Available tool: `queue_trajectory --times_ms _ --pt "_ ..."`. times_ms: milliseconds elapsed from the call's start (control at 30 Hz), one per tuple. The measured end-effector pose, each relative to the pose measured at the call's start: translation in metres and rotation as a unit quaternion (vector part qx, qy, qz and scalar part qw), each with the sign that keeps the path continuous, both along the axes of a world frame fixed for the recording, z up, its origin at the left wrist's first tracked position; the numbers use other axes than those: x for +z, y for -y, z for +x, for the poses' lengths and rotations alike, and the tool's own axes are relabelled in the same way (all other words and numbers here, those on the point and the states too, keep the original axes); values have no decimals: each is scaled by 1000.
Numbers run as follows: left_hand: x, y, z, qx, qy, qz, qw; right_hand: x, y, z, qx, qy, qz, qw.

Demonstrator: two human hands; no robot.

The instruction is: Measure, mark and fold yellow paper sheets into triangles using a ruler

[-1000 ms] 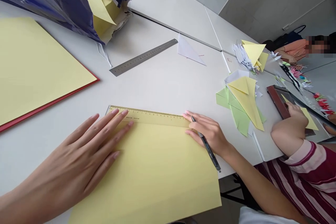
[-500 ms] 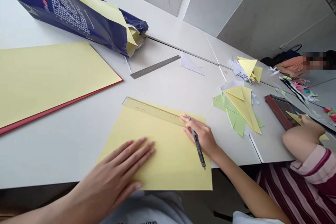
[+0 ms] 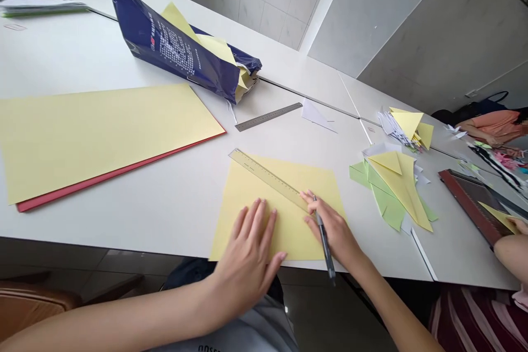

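A yellow sheet of paper [image 3: 231, 220] lies at the table's near edge. My left hand [image 3: 251, 242] rests flat on it, fingers stretched out. In my right hand [image 3: 330, 225] is a dark pen [image 3: 324, 245], its lower end pointing back towards me. The fingertips of that hand also hold the right end of a clear plastic ruler [image 3: 264, 173]. The ruler slants across the upper part of the sheet, its left end sticking out past the sheet's far left corner. My right fingers cover its right end.
To the left lies a yellow paper stack [image 3: 103, 137] with red beneath. Behind are a blue plastic bag [image 3: 177, 55] of yellow paper, a steel ruler [image 3: 268, 117] and a white paper triangle [image 3: 315, 115]. Cut paper pieces [image 3: 396, 187] lie right, near a paper trimmer [image 3: 470, 209] and a co-worker's arm [image 3: 509, 250].
The view has shifted left. The clear ruler now slants more steeply across the sheet, its right end nearer me. My left hand has moved right over the sheet, closer to the ruler.
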State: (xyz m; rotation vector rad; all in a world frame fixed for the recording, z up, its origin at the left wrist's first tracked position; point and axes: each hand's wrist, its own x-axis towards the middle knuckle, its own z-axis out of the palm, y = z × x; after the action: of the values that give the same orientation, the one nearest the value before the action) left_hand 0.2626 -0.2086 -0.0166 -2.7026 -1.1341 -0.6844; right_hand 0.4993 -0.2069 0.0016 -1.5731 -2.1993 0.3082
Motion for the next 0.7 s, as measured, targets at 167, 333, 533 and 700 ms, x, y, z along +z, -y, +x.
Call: queue_trajectory --times_ms 167,333,533,700 --pt "-1 0 14 -19 9 -46 999 -1 -7 14 -16 -6 -5 1000" --pt "7 -35 -28 -63 -33 -106 992 -1 18 13 8 -5 -41 999" --pt "22 -68 -61 -28 -84 -140 986 -4 49 14 18 -22 -57 998" --pt "27 -91 -72 -23 -124 -114 985 -4 69 19 54 32 -82 995"
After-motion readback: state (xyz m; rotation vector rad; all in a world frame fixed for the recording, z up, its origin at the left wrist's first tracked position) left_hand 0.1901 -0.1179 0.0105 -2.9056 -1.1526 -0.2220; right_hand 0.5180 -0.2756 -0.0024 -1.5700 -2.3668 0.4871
